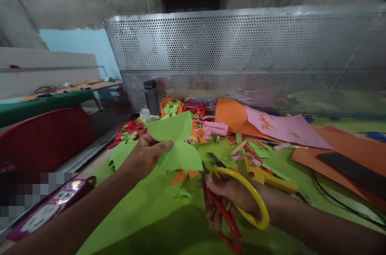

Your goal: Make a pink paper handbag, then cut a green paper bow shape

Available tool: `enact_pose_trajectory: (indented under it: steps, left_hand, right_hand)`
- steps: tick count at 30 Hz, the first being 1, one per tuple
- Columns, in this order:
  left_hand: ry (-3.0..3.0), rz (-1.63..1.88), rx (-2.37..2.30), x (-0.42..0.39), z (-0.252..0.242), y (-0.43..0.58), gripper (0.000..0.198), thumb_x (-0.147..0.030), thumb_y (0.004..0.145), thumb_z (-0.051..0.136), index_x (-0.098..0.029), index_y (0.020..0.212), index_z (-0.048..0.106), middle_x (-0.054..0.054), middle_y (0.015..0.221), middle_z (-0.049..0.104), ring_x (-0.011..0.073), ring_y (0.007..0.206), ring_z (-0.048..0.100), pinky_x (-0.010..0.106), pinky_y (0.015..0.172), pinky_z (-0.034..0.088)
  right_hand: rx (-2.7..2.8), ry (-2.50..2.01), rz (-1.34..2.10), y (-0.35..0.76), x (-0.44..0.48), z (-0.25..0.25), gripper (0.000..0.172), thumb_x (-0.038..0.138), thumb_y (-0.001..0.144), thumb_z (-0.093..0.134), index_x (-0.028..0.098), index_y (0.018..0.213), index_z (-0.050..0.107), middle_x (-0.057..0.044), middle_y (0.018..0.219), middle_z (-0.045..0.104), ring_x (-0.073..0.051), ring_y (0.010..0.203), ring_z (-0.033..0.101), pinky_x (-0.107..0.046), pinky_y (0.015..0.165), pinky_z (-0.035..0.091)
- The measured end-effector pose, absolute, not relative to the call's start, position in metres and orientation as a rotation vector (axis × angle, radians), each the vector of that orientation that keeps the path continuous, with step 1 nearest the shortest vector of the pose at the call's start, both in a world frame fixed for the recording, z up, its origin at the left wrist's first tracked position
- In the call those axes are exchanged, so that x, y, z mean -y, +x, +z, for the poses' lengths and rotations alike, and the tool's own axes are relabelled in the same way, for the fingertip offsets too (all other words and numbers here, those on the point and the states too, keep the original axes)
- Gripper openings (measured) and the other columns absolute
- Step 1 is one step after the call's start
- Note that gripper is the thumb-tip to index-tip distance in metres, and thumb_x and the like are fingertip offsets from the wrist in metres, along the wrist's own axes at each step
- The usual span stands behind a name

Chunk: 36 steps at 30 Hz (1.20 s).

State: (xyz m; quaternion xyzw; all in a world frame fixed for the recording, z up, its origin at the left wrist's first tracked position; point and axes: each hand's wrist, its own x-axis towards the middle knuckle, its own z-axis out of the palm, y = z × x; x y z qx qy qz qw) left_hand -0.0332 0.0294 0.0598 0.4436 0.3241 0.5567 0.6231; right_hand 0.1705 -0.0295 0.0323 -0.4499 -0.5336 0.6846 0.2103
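My left hand (147, 152) pinches a light green paper piece (183, 152) with its thumb on top, near the paper's left side. The paper has curved, notched edges and is held above the table. In my right hand (224, 190) are scissors (253, 202) with one yellow and one red handle loop. Their blades are parted and point up and left, beside the lower right corner of the green paper. Orange and green paper scraps (182, 176) lie below the paper.
Behind are a dark bottle (151, 96), a pink sheet (286, 126) and orange paper (230, 112), before a perforated metal screen (193, 54). A yellow glue gun (271, 178) lies at right, a purple power strip (54, 207) at left.
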Motion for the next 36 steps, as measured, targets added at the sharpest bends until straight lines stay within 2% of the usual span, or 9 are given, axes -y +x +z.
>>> enact_pose_trajectory:
  steps: [6, 11, 16, 22, 25, 28, 30, 33, 36]
  left_hand:
    - [0.882, 1.467, -0.756, -0.048, 0.072, -0.054, 0.022, -0.002, 0.049, 0.074, -0.014, 0.066, 0.064, 0.002, 0.057, 0.069, 0.0187, 0.051, 0.066, 0.026, 0.061, 0.057]
    - [0.8, 1.549, -0.754, -0.065, 0.072, -0.074, 0.014, 0.0, 0.06, 0.064, -0.013, 0.064, 0.062, 0.003, 0.054, 0.067, 0.0156, 0.044, 0.063, 0.023, 0.059, 0.057]
    - [0.765, 1.51, -0.736, -0.081, 0.072, -0.082, 0.01, -0.005, 0.068, 0.055, -0.011, 0.071, 0.062, 0.006, 0.057, 0.068, 0.0177, 0.048, 0.064, 0.024, 0.052, 0.056]
    - [0.793, 1.517, -0.713, -0.106, 0.076, -0.074, 0.015, -0.008, 0.077, 0.049, -0.012, 0.079, 0.062, 0.003, 0.06, 0.065, 0.0154, 0.053, 0.062, 0.026, 0.057, 0.054]
    - [0.787, 1.566, -0.761, -0.124, 0.067, -0.074, 0.014, -0.009, 0.079, 0.052, -0.012, 0.089, 0.062, 0.004, 0.075, 0.066, 0.0148, 0.065, 0.062, 0.028, 0.068, 0.053]
    - [0.792, 1.603, -0.846, -0.136, 0.06, -0.083, 0.028, -0.027, 0.085, 0.052, -0.015, 0.111, 0.053, 0.008, 0.109, 0.057, 0.0195, 0.091, 0.058, 0.039, 0.077, 0.05]
    - [0.804, 1.648, -0.898, -0.138, 0.064, -0.091, 0.033, -0.031, 0.086, 0.051, -0.015, 0.115, 0.05, 0.009, 0.115, 0.054, 0.0215, 0.096, 0.056, 0.042, 0.078, 0.049]
    - [0.836, 1.714, -0.938, -0.125, 0.075, -0.09, 0.031, -0.029, 0.086, 0.052, -0.015, 0.113, 0.052, 0.009, 0.112, 0.055, 0.0203, 0.093, 0.057, 0.04, 0.077, 0.05]
    - [0.856, 1.608, -0.955, -0.095, 0.078, -0.067, 0.022, -0.01, 0.07, 0.067, -0.017, 0.09, 0.064, 0.0, 0.079, 0.068, 0.0142, 0.07, 0.064, 0.022, 0.067, 0.051]
  right_hand:
    - [1.631, -1.044, 1.972, 0.185, 0.034, 0.016, 0.052, 0.068, 0.072, 0.047, 0.017, 0.076, 0.053, 0.0, 0.06, 0.057, -0.01, 0.042, 0.052, -0.02, 0.039, 0.038]
    - [1.596, -1.049, 1.979, 0.184, 0.035, 0.017, 0.06, 0.074, 0.063, 0.052, 0.019, 0.086, 0.05, 0.001, 0.06, 0.056, -0.01, 0.046, 0.052, -0.022, 0.043, 0.042]
    - [1.618, -1.106, 1.88, 0.185, 0.033, 0.016, 0.054, 0.071, 0.069, 0.048, 0.017, 0.07, 0.052, -0.001, 0.061, 0.057, -0.011, 0.047, 0.055, -0.025, 0.048, 0.046]
    - [1.61, -1.133, 1.884, 0.185, 0.031, 0.014, 0.058, 0.073, 0.067, 0.047, 0.018, 0.085, 0.054, -0.002, 0.062, 0.059, -0.014, 0.048, 0.057, -0.023, 0.042, 0.043]
    - [1.608, -1.172, 1.874, 0.184, 0.029, 0.011, 0.064, 0.076, 0.061, 0.049, 0.019, 0.09, 0.053, -0.002, 0.062, 0.06, -0.013, 0.043, 0.055, -0.024, 0.041, 0.042]
    - [1.582, -1.166, 1.87, 0.185, 0.028, 0.009, 0.064, 0.076, 0.06, 0.05, 0.019, 0.089, 0.054, -0.002, 0.06, 0.061, -0.014, 0.044, 0.055, -0.025, 0.043, 0.043]
    - [1.543, -1.145, 1.848, 0.185, 0.028, 0.009, 0.062, 0.075, 0.062, 0.05, 0.019, 0.088, 0.055, -0.002, 0.059, 0.061, -0.015, 0.045, 0.056, -0.026, 0.043, 0.043]
    - [1.416, -1.114, 1.814, 0.183, 0.028, 0.012, 0.058, 0.071, 0.064, 0.053, 0.019, 0.091, 0.054, -0.001, 0.062, 0.061, -0.015, 0.046, 0.057, -0.026, 0.043, 0.043]
    - [1.241, -1.053, 1.737, 0.181, 0.026, 0.019, 0.051, 0.062, 0.068, 0.058, 0.019, 0.094, 0.053, 0.0, 0.062, 0.061, -0.014, 0.046, 0.058, -0.026, 0.044, 0.044]
